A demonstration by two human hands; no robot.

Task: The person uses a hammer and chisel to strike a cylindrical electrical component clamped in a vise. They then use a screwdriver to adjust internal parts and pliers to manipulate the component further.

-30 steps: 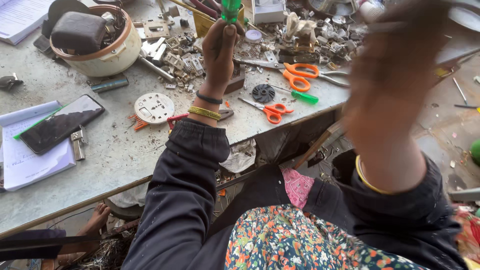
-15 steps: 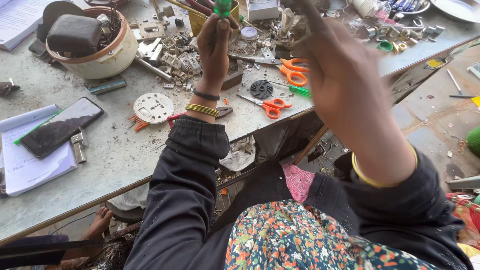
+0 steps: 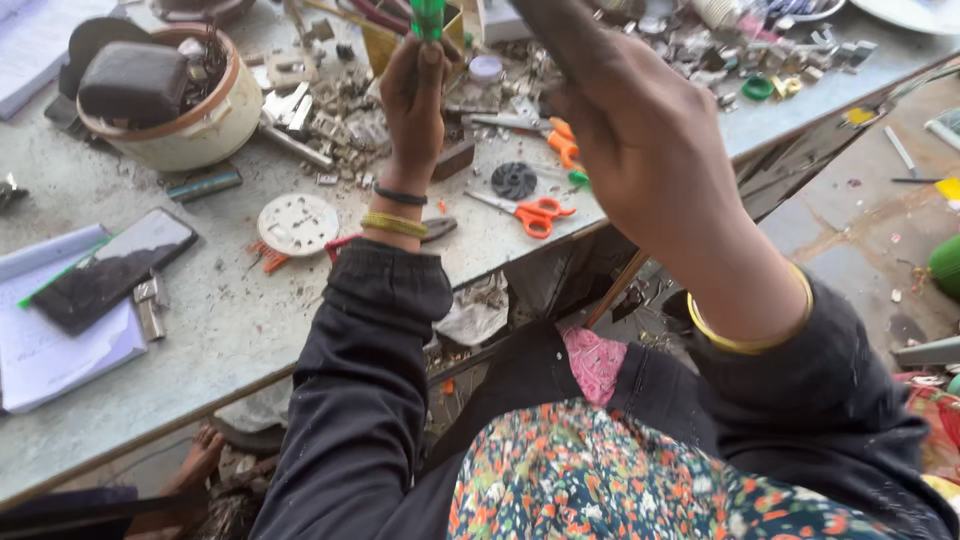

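The left hand pinches a smooth green plastic handle in its grip above the speckled grey tabletop. The right hand is raised close and blurred; its grip cannot be told. Orange-handled scissors lie nearby.

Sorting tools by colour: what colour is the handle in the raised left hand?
Green handle, held by the left hand; head view.

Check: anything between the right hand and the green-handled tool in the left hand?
Nothing visible. The left hand grips the green-handled tool; the right hand is raised beside it, apart from it, with only the cluttered table beneath.
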